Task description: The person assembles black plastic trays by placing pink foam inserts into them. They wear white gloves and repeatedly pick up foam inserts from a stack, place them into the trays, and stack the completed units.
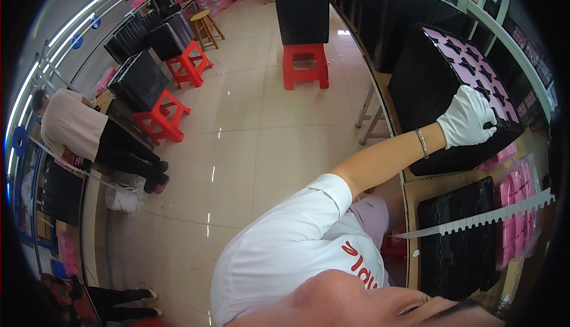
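My left hand (468, 118), in a white glove, reaches over the table on the right to the top near corner of a large black block-shaped stack (424, 89). Its fingers are curled together, with a small dark part showing at their tips; whether they grip it I cannot make out. The top of the stack carries a pink sheet (457, 51) with rows of black bow-shaped pieces (468, 65). Part of the sheet lies hidden under my glove. My right hand is out of view.
Nearer on the table lie a black ribbed stack (457, 238) and bagged pink parts (516, 214); a white notched strip (475, 224) crosses above them. Red stools (306, 65) bear more black stacks. A person (77, 125) stands at the left bench, another person's legs (124, 303) below.
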`<state>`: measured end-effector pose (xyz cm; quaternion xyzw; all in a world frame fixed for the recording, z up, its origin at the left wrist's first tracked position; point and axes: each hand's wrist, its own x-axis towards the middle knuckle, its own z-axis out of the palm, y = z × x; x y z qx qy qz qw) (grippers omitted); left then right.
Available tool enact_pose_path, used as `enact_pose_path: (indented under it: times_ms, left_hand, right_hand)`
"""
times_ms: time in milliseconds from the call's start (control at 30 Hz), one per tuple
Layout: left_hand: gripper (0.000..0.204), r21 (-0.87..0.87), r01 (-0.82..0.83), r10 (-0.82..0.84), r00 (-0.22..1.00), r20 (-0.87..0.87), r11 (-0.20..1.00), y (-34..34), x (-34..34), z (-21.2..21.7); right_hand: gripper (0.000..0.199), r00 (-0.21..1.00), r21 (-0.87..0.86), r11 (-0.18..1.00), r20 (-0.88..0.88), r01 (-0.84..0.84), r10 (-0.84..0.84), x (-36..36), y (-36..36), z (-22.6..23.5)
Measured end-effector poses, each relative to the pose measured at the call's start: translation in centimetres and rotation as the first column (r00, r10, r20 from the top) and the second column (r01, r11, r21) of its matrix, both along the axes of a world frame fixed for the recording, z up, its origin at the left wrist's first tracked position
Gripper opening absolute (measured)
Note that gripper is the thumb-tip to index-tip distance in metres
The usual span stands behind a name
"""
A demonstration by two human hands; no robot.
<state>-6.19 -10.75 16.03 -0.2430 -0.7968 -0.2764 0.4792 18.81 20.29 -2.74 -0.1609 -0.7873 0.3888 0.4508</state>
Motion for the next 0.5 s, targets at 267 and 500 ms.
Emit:
enact_pose_path:
  times_ms: [267,500]
  left_hand:
    - [0.021,0.021,-0.012,0.012,1.0,-0.017,1.0,0.47,-0.76,-0.38]
    - [0.019,0.027,-0.011,0.013,0.999,-0.045,1.0,0.8,-1.18,-0.6]
  right_hand:
    - [0.053,1.0,-0.026,1.0,0.015,-0.007,0.008,-0.42,0.34,-0.42]
    - [0.053,1.0,-0.043,0.999,0.029,-0.003,0.004,-0.44,0.81,-0.82]
